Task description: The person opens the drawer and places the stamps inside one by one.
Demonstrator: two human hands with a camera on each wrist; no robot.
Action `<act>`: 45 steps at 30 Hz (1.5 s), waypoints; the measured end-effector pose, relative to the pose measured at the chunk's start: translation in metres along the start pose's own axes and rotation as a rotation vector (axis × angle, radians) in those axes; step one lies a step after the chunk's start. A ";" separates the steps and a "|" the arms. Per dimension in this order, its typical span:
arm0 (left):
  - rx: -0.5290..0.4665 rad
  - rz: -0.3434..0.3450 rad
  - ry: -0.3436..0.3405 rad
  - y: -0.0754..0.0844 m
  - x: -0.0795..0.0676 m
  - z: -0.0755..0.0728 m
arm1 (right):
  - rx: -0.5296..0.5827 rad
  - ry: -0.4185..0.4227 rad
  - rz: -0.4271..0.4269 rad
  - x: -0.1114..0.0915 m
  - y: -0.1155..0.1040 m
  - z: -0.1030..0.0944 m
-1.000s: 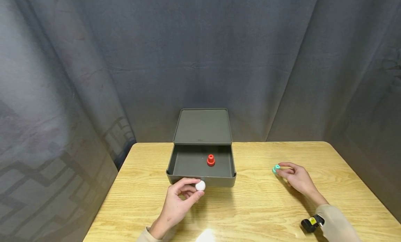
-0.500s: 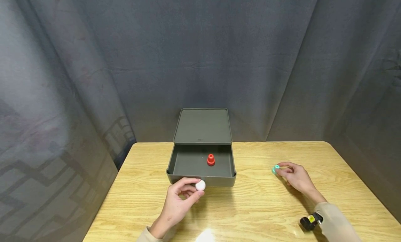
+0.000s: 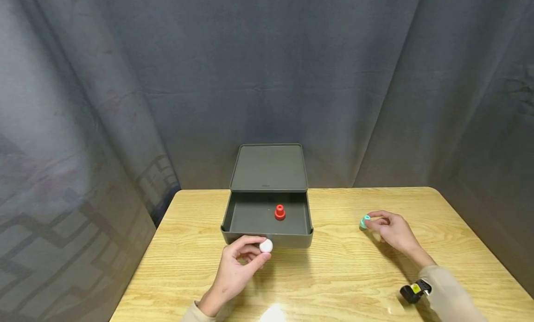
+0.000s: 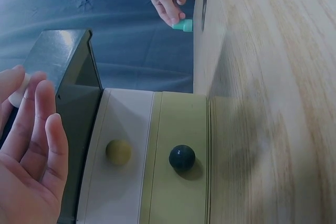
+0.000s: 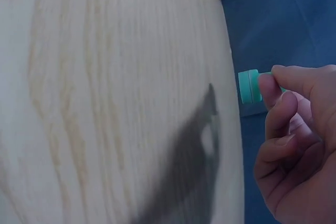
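In the head view, my left hand (image 3: 233, 271) pinches the white round knob (image 3: 266, 246) on the front of a pulled-out grey drawer (image 3: 250, 220). A red stepped peg (image 3: 280, 212) stands upright inside that drawer. To the right, my right hand (image 3: 394, 230) pinches a teal stepped peg (image 3: 365, 221) between thumb and fingers, its wide end downward. The right wrist view shows the teal peg (image 5: 249, 86) just above the tabletop, with a narrow gap under it. Part of its narrow end is hidden by my fingers.
Below the open drawer, the left wrist view shows a white drawer with a yellow knob (image 4: 118, 152) and an olive drawer with a dark knob (image 4: 182, 158). The cabinet's grey top (image 3: 270, 167) lies behind. Grey curtains (image 3: 267, 81) surround the wooden table (image 3: 342, 275).
My right hand has lifted the teal peg slightly and shifted it a little to the left. The left hand stays on the knob, and the drawer remains pulled out.
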State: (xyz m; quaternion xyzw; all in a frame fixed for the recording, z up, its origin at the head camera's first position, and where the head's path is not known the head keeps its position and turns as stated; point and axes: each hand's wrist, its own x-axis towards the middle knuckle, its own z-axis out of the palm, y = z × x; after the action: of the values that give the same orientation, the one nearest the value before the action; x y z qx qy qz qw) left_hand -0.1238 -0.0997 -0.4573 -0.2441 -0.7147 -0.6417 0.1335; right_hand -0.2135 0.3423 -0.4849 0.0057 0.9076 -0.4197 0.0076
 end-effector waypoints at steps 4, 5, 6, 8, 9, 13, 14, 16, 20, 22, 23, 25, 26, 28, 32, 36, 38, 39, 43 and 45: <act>0.006 -0.014 -0.006 0.001 0.000 0.000 | -0.007 0.004 -0.005 -0.003 -0.005 -0.002; 0.008 -0.018 -0.009 0.001 0.000 0.000 | -0.009 0.007 -0.007 -0.003 -0.006 -0.003; 0.011 -0.018 -0.011 0.001 0.000 -0.001 | -0.011 0.010 -0.012 -0.004 -0.008 -0.004; 0.014 -0.022 -0.013 0.001 0.000 -0.001 | -0.015 0.016 -0.026 -0.005 -0.012 -0.006; 0.016 -0.025 -0.013 0.001 0.000 -0.001 | -0.016 0.018 -0.034 -0.005 -0.014 -0.007; 0.020 -0.034 -0.011 0.002 0.000 -0.002 | -0.029 0.020 -0.063 -0.007 -0.023 -0.011; 0.021 -0.037 -0.011 0.002 0.000 -0.002 | -0.030 0.019 -0.066 -0.007 -0.026 -0.012; 0.021 -0.041 -0.011 0.002 -0.001 -0.002 | -0.028 0.018 -0.071 -0.008 -0.030 -0.014; 0.018 -0.041 -0.015 0.002 -0.001 -0.002 | -0.019 0.026 -0.084 -0.010 -0.041 -0.017; 0.018 -0.038 -0.016 0.002 -0.001 -0.002 | -0.021 0.031 -0.098 -0.011 -0.046 -0.017; 0.018 -0.037 -0.017 0.002 -0.001 -0.002 | -0.025 0.034 -0.107 -0.012 -0.049 -0.018; 0.022 -0.035 -0.016 0.003 -0.001 -0.002 | -0.027 0.036 -0.126 -0.013 -0.055 -0.018; 0.022 -0.032 -0.015 0.003 -0.001 -0.002 | -0.026 0.033 -0.132 -0.013 -0.057 -0.019; 0.024 -0.027 -0.015 0.002 -0.001 -0.003 | -0.024 0.029 -0.143 -0.015 -0.063 -0.019; 0.022 -0.025 -0.015 0.002 0.000 -0.002 | -0.020 0.013 -0.160 -0.018 -0.074 -0.021; 0.022 -0.034 -0.014 0.002 0.000 -0.002 | -0.027 0.000 -0.172 -0.022 -0.087 -0.024; 0.022 -0.043 -0.011 0.002 -0.001 -0.002 | -0.028 -0.006 -0.176 -0.024 -0.094 -0.025; 0.023 -0.048 -0.009 0.003 -0.001 -0.002 | -0.026 -0.010 -0.184 -0.025 -0.098 -0.026; 0.028 -0.063 -0.003 0.003 -0.001 -0.001 | -0.024 -0.013 -0.209 -0.029 -0.114 -0.028; 0.031 -0.066 -0.002 0.004 -0.001 -0.001 | -0.027 -0.012 -0.227 -0.032 -0.121 -0.029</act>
State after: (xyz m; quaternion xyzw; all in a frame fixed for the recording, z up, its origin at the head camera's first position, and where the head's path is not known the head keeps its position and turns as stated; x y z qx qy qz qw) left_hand -0.1209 -0.1009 -0.4548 -0.2191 -0.7324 -0.6343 0.1152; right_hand -0.1843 0.2859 -0.3730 -0.0998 0.9079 -0.4058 -0.0343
